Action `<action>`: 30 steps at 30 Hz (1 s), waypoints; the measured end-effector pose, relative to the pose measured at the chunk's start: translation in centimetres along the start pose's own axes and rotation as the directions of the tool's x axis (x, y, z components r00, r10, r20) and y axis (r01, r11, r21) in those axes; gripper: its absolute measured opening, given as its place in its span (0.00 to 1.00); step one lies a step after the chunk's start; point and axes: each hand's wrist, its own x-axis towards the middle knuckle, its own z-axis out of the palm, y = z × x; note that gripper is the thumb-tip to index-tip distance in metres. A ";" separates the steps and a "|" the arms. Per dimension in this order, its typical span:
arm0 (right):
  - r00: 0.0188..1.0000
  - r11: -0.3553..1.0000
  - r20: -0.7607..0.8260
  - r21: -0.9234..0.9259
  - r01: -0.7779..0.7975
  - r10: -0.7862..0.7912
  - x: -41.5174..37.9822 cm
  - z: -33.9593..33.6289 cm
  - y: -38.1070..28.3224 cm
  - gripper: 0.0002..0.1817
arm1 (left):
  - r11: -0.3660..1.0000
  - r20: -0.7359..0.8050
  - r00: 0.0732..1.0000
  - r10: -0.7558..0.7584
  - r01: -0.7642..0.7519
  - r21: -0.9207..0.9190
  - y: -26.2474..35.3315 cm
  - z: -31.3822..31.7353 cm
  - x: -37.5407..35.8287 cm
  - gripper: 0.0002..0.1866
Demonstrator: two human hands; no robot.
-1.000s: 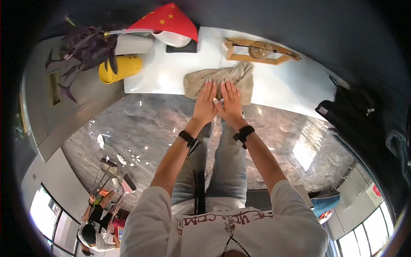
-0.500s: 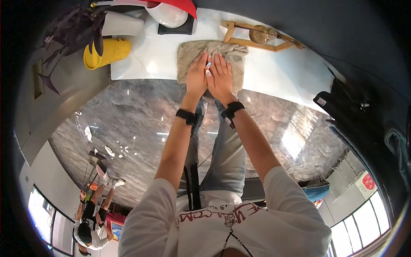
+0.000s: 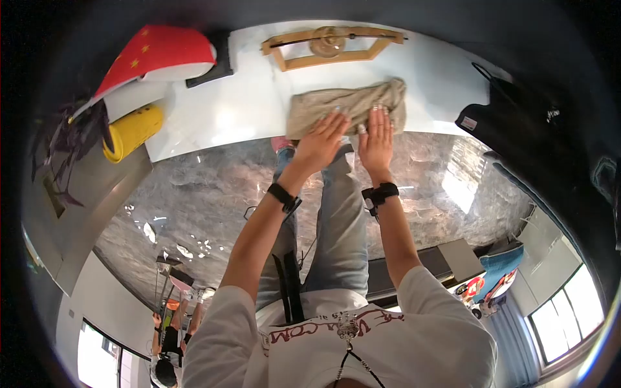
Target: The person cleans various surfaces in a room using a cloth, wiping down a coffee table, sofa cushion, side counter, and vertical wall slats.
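A beige-brown cloth (image 3: 336,101) lies bunched and creased on the white tabletop (image 3: 249,110), close to its front edge. My left hand (image 3: 320,141) rests on the cloth's lower middle with fingers stretched out and pointing up to the right. Flat against the cloth's right part lies my right hand (image 3: 376,142), fingers extended and slightly apart. Both hands press from above, and neither grips the fabric. The hands are apart, with a strip of cloth showing between them.
Behind the cloth stands a wooden frame (image 3: 333,63) with a glass globe (image 3: 328,43). To the left are a red flag (image 3: 155,53), a yellow pot (image 3: 134,131) and a purple plant (image 3: 61,152). A black bag-like item (image 3: 501,119) sits right. Another person (image 3: 169,349) is at lower left.
The cloth, spread flatter before, is now more folded and sits farther right along the tabletop. My hands, side by side and touching earlier, have separated. The view has shifted.
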 end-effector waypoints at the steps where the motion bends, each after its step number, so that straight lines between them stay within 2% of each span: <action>1: 1.000 1.000 -0.002 -0.002 -0.012 0.012 0.3 -0.3 1.2 0.28 | 1.000 0.007 1.000 0.009 -0.009 -0.003 0.7 0.7 1.6 0.27; 3: 0.979 0.988 -0.146 -0.044 -0.148 0.140 0.9 -0.7 3.7 0.27 | 0.953 -0.093 0.989 0.111 -0.133 -0.273 2.1 2.2 5.2 0.27; 5: 0.972 0.981 -0.155 -0.053 -0.188 0.178 2.4 -1.0 5.9 0.27 | 0.935 -0.105 0.988 0.110 -0.139 -0.327 3.5 2.6 8.8 0.27; 6: 0.963 0.981 -0.209 -0.057 -0.187 0.171 3.4 -1.3 6.7 0.28 | 0.916 -0.126 0.986 0.107 -0.147 -0.372 3.9 3.1 10.6 0.27; 10: 0.928 0.979 -0.339 -0.075 -0.189 0.153 7.2 -1.6 10.3 0.29 | 0.904 -0.206 0.959 0.192 -0.255 -0.343 3.4 5.7 17.0 0.26; 13: 0.913 0.966 -0.364 -0.107 -0.236 0.183 8.8 -2.0 11.3 0.29 | 0.920 -0.112 0.982 0.150 -0.180 -0.347 3.5 5.5 18.9 0.24; 14: 0.906 0.970 -0.384 -0.087 -0.225 0.176 8.8 -1.9 11.4 0.29 | 0.952 -0.171 0.969 0.180 -0.215 -0.218 3.3 6.3 19.4 0.24; 15: 0.909 0.971 -0.376 -0.080 -0.225 0.179 8.7 -1.8 11.4 0.29 | 0.966 -0.226 0.949 0.220 -0.244 -0.087 3.4 6.1 19.3 0.24; 16: 0.914 0.974 -0.374 -0.094 -0.205 0.157 8.5 -1.8 11.4 0.29 | 0.979 -0.259 0.944 0.203 -0.202 0.033 3.7 6.1 18.5 0.24; 17: 0.918 0.976 -0.374 -0.110 -0.187 0.134 8.2 -1.8 11.4 0.30 | 0.980 -0.256 0.946 0.200 -0.199 0.030 4.0 6.1 17.7 0.24; 19: 0.918 0.984 -0.381 -0.087 -0.157 0.113 7.6 -1.9 10.8 0.30 | 0.967 -0.253 0.948 0.191 -0.138 0.216 4.2 5.9 16.2 0.25; 23: 0.934 0.991 -0.338 -0.021 -0.131 0.116 5.7 -1.6 8.8 0.29 | 0.966 -0.260 0.954 0.148 -0.083 0.244 4.0 5.5 12.7 0.29; 25: 0.938 0.991 -0.323 0.000 -0.131 0.124 4.1 -1.1 7.6 0.28 | 0.991 -0.233 0.964 0.129 -0.117 0.063 3.6 4.5 10.5 0.33; 26: 0.949 0.994 -0.301 -0.019 -0.107 0.096 3.3 -0.8 6.8 0.28 | 0.989 -0.179 0.974 0.137 -0.125 0.075 3.1 3.9 9.3 0.37; 27: 0.957 0.996 -0.281 -0.036 -0.083 0.070 2.5 -0.4 6.1 0.28 | 0.989 -0.185 0.973 0.140 -0.127 0.080 2.5 3.0 8.1 0.37; 29: 0.966 0.996 -0.254 -0.060 -0.062 0.045 0.8 0.3 4.0 0.28 | 0.983 -0.013 0.991 0.134 -0.131 0.130 1.2 1.5 5.5 0.39; 30: 0.981 0.998 -0.195 -0.065 -0.017 0.004 0.1 0.4 2.5 0.29 | 0.982 -0.013 0.991 0.134 -0.131 0.140 0.1 1.0 4.0 0.39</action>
